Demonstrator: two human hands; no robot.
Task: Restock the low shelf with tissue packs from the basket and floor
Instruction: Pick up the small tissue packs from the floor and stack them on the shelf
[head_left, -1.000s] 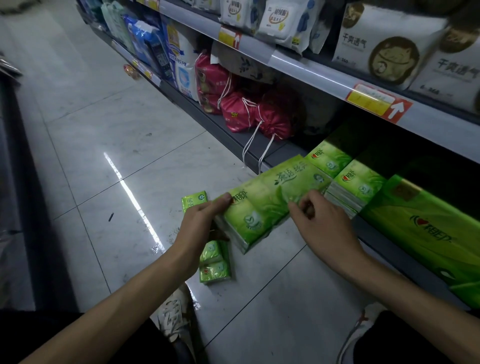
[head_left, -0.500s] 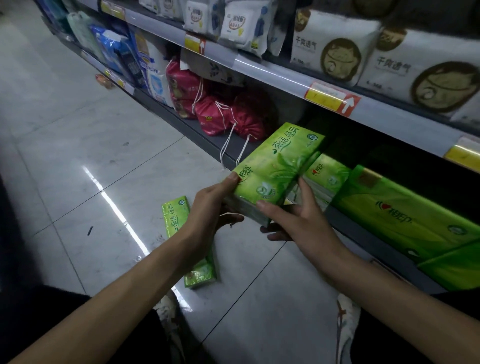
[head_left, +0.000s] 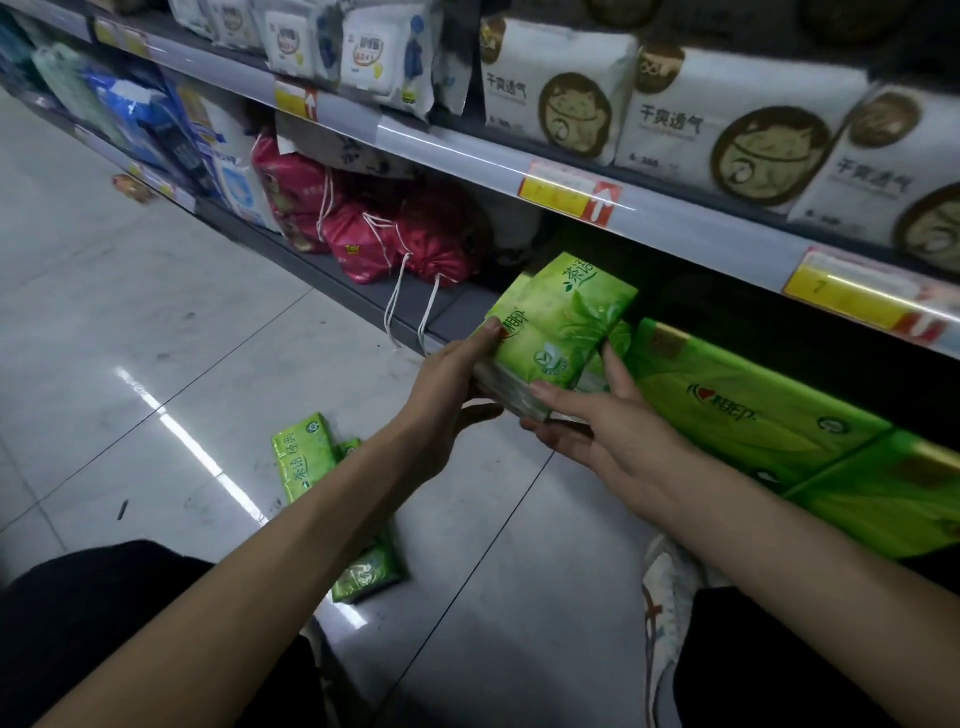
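Both hands hold one green tissue pack (head_left: 558, 325), tilted, with its far end over the front edge of the low shelf (head_left: 363, 291). My left hand (head_left: 449, 384) grips its near left corner, thumb on top. My right hand (head_left: 597, 421) holds its near right side, fingers underneath. On the shelf to the right lie large green tissue packs (head_left: 753, 410), and a small green pack shows just behind the held one. Green tissue packs (head_left: 304, 460) remain on the floor under my left forearm, one (head_left: 369, 571) near my knee. No basket is in view.
Red drawstring bags (head_left: 410, 244) sit on the low shelf left of the held pack, blue and white packs (head_left: 171, 135) farther left. The shelf above (head_left: 467, 156) overhangs, carrying white packs (head_left: 727, 114) and price tags. Tiled floor spreads left. My white shoe (head_left: 662, 618) is below.
The held pack has risen from floor level and swung toward the low shelf, now nosing in beside the large green packs. My view has shifted closer to the shelf.
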